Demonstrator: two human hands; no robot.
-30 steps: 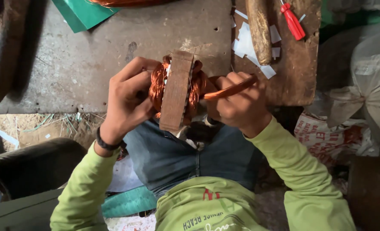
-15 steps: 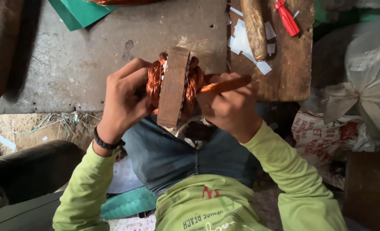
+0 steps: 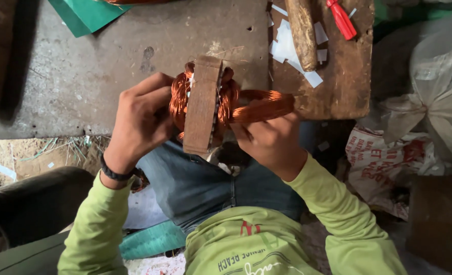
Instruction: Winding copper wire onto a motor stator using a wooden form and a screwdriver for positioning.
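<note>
Since the earlier frame, my right hand [image 3: 271, 140] has drawn the loose copper wire coil [image 3: 261, 106] outward. My left hand [image 3: 142, 119] grips the rusty laminated stator core [image 3: 203, 104] above my lap. Step: seating windings. Next move needs steady feeding into slots.

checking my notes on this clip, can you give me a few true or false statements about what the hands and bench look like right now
1. The left hand holds the motor core wound with copper wire. True.
2. The right hand rests empty on the bench. False: it grips a copper coil reaching out from the core.
3. A red screwdriver lies on the wooden board. True.
4. The green sheet covers the core. False: it lies at the far left of the bench, apart.
</note>
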